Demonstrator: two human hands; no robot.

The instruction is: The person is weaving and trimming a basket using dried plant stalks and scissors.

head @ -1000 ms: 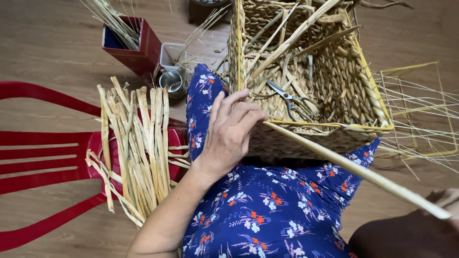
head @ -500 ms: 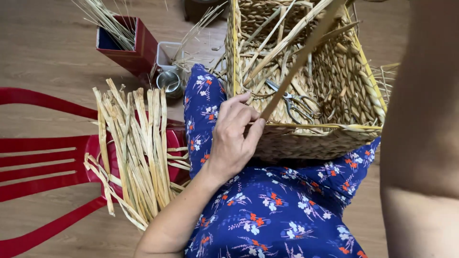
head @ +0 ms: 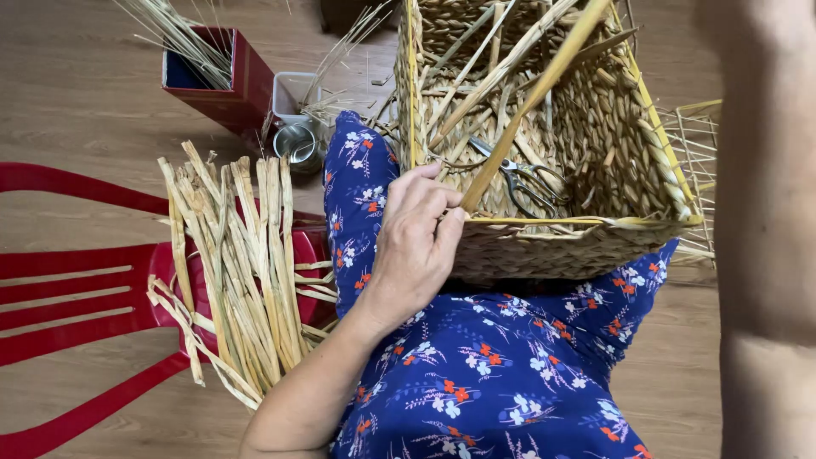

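A woven straw basket (head: pixel 561 246) rests on my lap, which is covered by a blue flowered dress (head: pixel 493 365). My left hand (head: pixel 416 246) is at the basket's near rim, with its fingers pinched on the lower end of a long pale straw strand (head: pixel 535 93). The strand slants up and to the right across the basket's opening. Grey scissors (head: pixel 523 178) lie inside the basket among loose strands. My right forearm (head: pixel 765 212) fills the right edge of the view, and its hand is above the frame.
A bundle of dried flat strands (head: pixel 246 255) lies on a red plastic chair (head: pixel 76 289) at my left. Behind it stand a red box (head: pixel 229 93) of thin stalks, a white container (head: pixel 293 89) and a metal cup (head: pixel 297 144). A wire frame (head: pixel 697 136) sits right of the basket.
The long strand swung from pointing down to the right to slanting up over the basket. My right arm rose across the right side of the view. My left hand stayed at the rim.
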